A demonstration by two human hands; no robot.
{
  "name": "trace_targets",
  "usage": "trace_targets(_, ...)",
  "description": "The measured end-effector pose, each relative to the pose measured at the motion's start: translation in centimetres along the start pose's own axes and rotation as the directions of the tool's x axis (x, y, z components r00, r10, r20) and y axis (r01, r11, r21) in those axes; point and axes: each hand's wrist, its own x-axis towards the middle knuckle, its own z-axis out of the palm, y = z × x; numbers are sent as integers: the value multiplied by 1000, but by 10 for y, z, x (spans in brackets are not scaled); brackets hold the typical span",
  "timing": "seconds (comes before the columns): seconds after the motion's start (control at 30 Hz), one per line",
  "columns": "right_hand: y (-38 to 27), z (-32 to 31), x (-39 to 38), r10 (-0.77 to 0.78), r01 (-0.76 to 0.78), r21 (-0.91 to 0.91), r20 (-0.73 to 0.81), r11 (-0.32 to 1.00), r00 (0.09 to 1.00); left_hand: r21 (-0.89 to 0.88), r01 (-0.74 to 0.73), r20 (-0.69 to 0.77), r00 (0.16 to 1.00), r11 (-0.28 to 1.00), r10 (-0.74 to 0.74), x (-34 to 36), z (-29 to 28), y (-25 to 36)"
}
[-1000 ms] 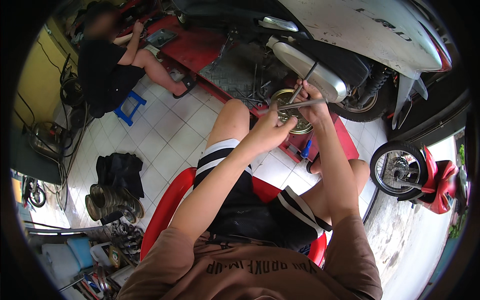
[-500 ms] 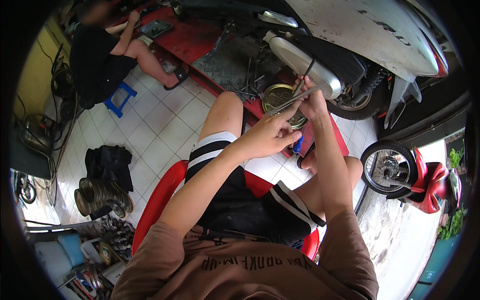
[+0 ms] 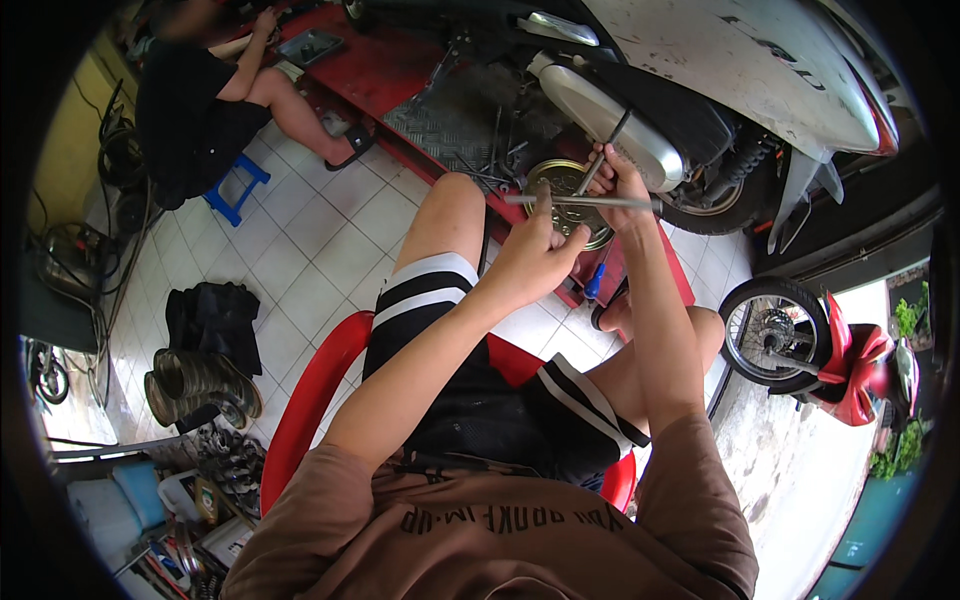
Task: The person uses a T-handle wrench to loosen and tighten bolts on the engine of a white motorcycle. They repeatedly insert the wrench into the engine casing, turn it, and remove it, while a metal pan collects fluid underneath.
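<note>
My right hand is closed around a slanted, dark-tipped metal rod. A second, longer grey metal rod runs nearly level across it and along the palm. Whether the two rods are joined cannot be made out. My left hand has its thumb apart and its index finger raised against the level rod near its left end; the other fingers are partly curled. Beneath the rods stands a round gold-coloured tin, its contents partly hidden. A blue-handled screwdriver is below it.
A motorcycle with a silver cover stands close ahead on a red platform. Several wrenches lie left of the tin. Farther left, another person sits on a blue stool. A red motorcycle stands at right.
The longer rod has swung from a slope to nearly level. My left hand has shifted slightly left, its index finger now pointing up. My right hand stays closed in about the same place.
</note>
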Motion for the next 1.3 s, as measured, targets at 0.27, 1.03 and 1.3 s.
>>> trace_targets(0.27,3,4,-3,-41,41,12,-27,999,999,139,-221,152,968,965,200,-10,-9,-9)
trace_targets(1.03,6,2,4,-11,12,26,-30,1000,999,394,-50,-22,998,918,64,-2,2,-45)
trace_targets(1.3,2,-9,1,-3,0,-18,-133,1000,991,71,144,240,958,987,-157,-2,3,-17)
